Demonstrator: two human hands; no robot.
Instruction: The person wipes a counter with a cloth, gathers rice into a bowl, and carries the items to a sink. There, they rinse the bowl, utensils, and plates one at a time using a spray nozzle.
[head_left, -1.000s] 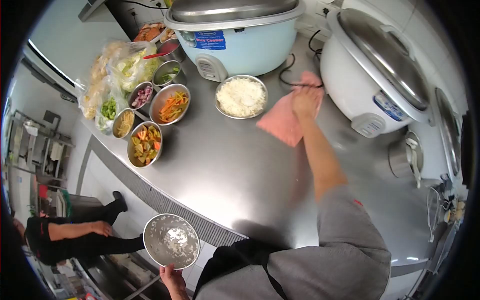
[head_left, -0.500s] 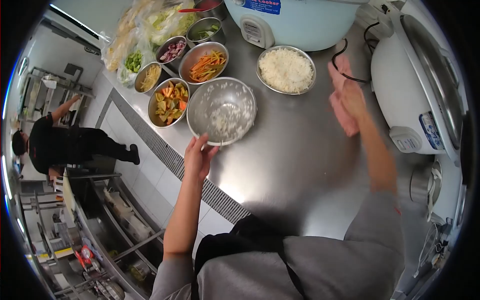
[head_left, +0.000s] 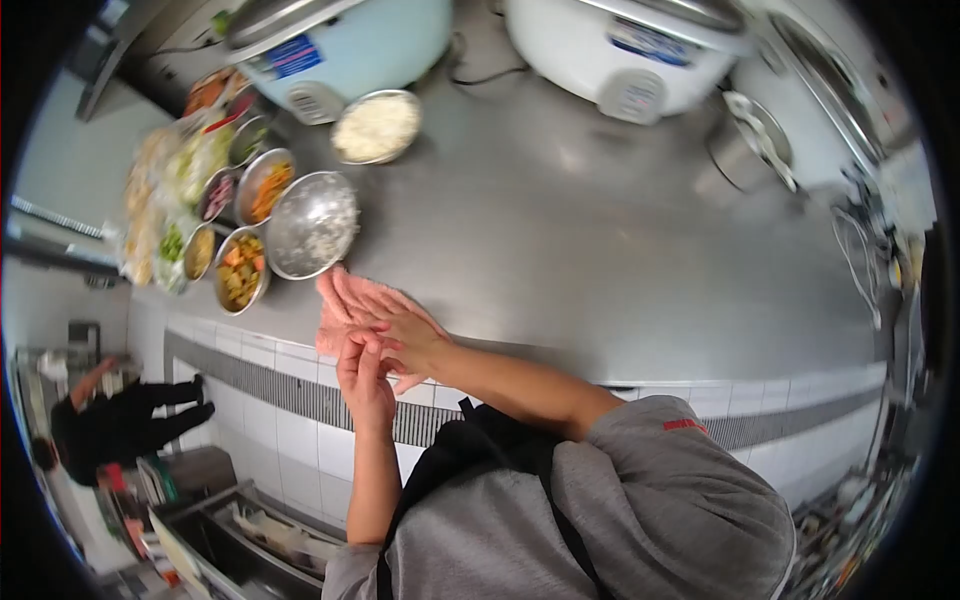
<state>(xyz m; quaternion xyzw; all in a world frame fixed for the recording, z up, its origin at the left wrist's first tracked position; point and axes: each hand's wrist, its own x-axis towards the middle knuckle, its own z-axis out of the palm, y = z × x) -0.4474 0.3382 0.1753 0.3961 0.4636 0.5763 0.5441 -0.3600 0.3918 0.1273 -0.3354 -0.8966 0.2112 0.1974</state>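
Note:
My right hand (head_left: 415, 343) is on a pink cloth (head_left: 372, 298) at the front edge of the steel counter, its fingers pressed into the folds. Close beside it, my left hand (head_left: 365, 375) is raised with loosely bent fingers and nothing visible in them; its fingertips overlap my right fingers in view. Just beyond the cloth stands a steel mixing bowl (head_left: 312, 225) with rice grains stuck inside. Farther back is a bowl of white rice (head_left: 377, 127).
Bowls of cut vegetables (head_left: 240, 270) and carrot strips (head_left: 268, 190) stand at the left, beside plastic bags of greens (head_left: 185, 175). A blue cooker (head_left: 350, 60) and a white cooker (head_left: 630, 60) line the back. A steel pot (head_left: 745, 150) stands right. A co-worker (head_left: 110, 425) is far left.
My right hand has brought the pink cloth from the right side to the front edge near the mixing bowl. My left hand has come off the bowl's rim. The view has turned right.

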